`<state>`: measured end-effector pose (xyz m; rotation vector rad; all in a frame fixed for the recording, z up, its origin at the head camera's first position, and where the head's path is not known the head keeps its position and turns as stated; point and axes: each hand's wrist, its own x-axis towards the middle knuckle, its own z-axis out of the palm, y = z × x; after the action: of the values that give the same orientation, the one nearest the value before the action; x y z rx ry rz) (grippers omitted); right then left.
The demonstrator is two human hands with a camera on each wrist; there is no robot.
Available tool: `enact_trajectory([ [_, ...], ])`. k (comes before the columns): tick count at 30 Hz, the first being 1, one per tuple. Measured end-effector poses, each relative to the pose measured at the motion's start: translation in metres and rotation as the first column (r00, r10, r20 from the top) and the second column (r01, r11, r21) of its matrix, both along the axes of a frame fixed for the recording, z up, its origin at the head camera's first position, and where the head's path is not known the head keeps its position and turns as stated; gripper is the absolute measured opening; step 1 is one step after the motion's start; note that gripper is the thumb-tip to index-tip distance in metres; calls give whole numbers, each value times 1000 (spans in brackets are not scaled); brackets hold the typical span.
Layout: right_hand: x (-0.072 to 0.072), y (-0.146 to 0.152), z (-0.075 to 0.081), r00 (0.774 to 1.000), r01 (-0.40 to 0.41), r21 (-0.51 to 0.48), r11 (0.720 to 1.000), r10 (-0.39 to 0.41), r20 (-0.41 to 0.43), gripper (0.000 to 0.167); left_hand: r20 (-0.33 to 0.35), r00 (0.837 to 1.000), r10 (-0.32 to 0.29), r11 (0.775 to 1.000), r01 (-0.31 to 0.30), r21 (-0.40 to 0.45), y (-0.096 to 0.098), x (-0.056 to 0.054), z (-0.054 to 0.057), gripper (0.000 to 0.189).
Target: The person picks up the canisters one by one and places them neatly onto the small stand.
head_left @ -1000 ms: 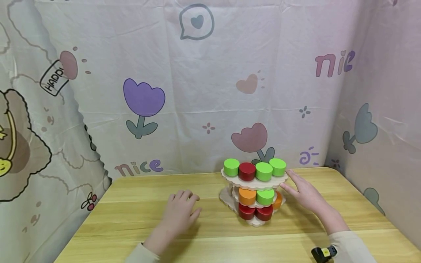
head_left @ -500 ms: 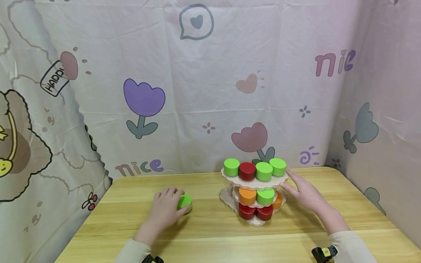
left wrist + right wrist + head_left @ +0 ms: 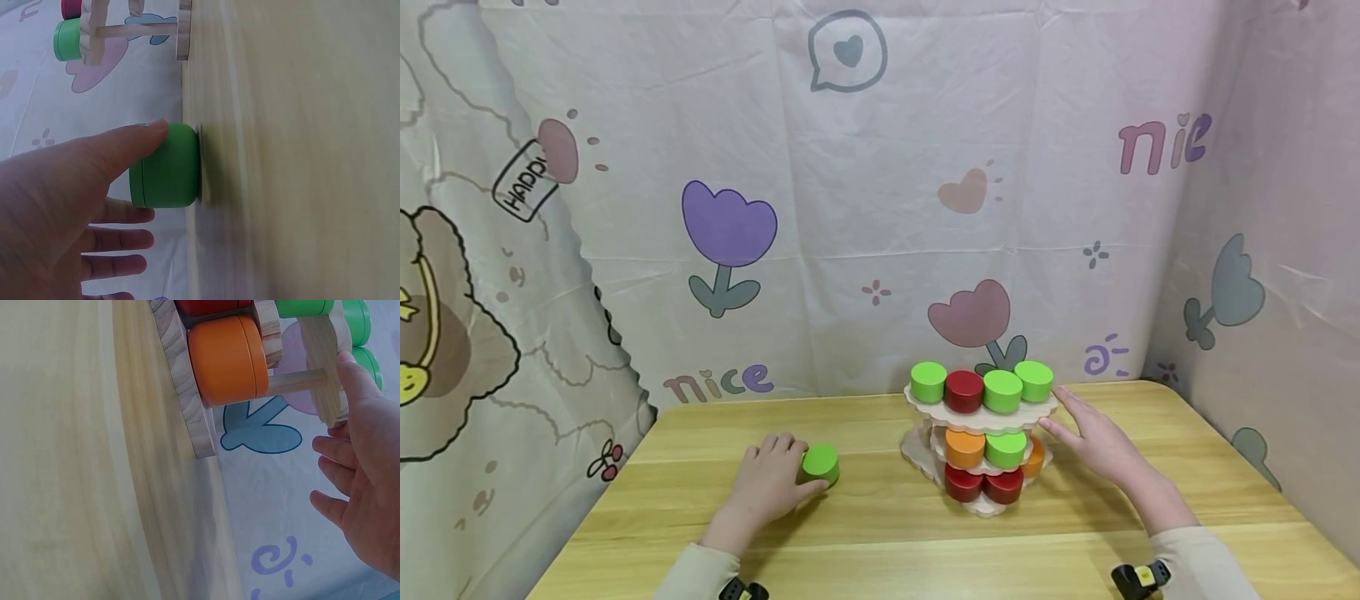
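Note:
A green round block (image 3: 821, 464) stands on the table, left of a tiered wooden stand (image 3: 981, 418). My left hand (image 3: 765, 483) is beside this block, its fingers loosely extended. In the left wrist view the thumb (image 3: 134, 140) overlaps the block's side, while the other fingers lie apart behind it. Whether the thumb touches it I cannot tell. With thumb and index finger my right hand (image 3: 1101, 442) holds the right rim of the stand's top tier. The right wrist view shows the thumb (image 3: 357, 378) on that rim and the other fingers loosely bent.
On the top tier sit three green blocks (image 3: 1002, 392) and a red block (image 3: 963, 392). Lower tiers carry orange blocks (image 3: 964, 448), a green block (image 3: 1004, 449) and two red blocks (image 3: 1002, 486). A printed cloth (image 3: 850, 208) hangs behind the wooden table (image 3: 880, 567).
My left hand has drawn back to the left, and its fingers have come away from the green block, which now stands uncovered on the table. The right hand and stand have not moved.

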<state>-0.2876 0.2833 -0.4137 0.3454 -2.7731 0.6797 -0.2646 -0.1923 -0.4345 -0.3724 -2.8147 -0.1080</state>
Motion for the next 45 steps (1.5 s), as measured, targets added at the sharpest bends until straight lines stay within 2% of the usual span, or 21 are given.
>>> enact_trajectory([
  [17,2,-1,0,999,11,-4,1000,-11,35,80,-2,1000,-7,999,7,-34,8,-1,0,61],
  [23,1,-1,0,1000,6,-9,1000,-6,25,79,-12,1000,-28,999,28,-34,14,-1,3,60],
  [35,0,-1,1,1000,4,-11,1000,-4,20,79,-20,996,-89,996,88,-34,37,-2,11,63],
  [45,0,-1,1,1000,5,-6,1000,-5,12,78,-16,991,-136,991,135,-22,63,-7,14,64],
])
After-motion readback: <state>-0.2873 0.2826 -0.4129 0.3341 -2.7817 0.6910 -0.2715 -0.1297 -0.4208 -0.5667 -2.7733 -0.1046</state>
